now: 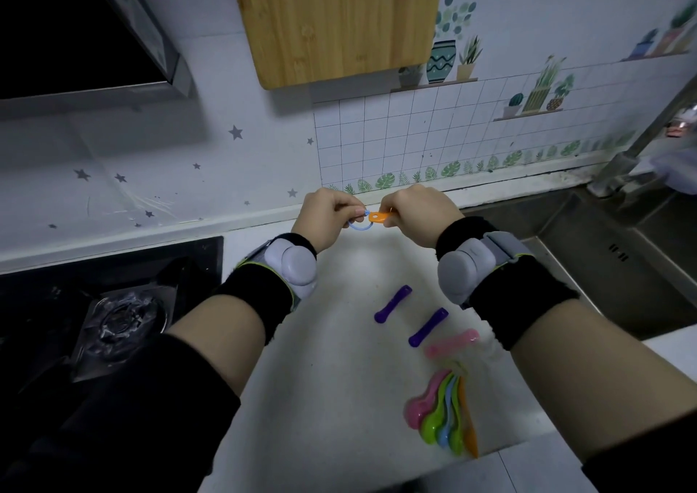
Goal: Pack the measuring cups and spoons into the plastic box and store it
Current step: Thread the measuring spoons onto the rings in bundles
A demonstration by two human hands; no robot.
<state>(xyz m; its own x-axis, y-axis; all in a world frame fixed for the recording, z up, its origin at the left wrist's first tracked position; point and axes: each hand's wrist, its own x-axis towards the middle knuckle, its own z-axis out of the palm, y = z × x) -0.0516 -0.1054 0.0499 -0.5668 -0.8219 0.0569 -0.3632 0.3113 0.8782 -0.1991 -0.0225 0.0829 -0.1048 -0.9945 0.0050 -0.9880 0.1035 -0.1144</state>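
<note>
Left hand (326, 215): raised above the worktop's back edge, knuckles toward me, fingers curled; thumb and fingertips pinch the blue ring (360, 227).
Right hand (418, 213): level with the left and just beside it, fingers curled, pinching the orange spoon (379, 216) by its handle.
Ring and spoon: the holed end of the orange handle touches the ring's open end. I cannot tell whether it is threaded on.
Wrists: a black band with a grey pod (296, 266) on each.
Worktop (332, 360): white, lying between hob (113, 304) and sink (622, 251).
Purple pieces (393, 304): two, lying slanted and parallel, apart from each other, mid-worktop toward its right edge.
Pink spoon (452, 343): lying just beside the nearer purple piece, on its front side.
Nested spoons (443, 413): pink, green, blue, green and orange, stacked on edge near the worktop's front right corner.
Sink: steel basin at the worktop's right edge; too dark to tell its contents.
Chopping board (339, 21): wooden, on the wall above my hands.
</note>
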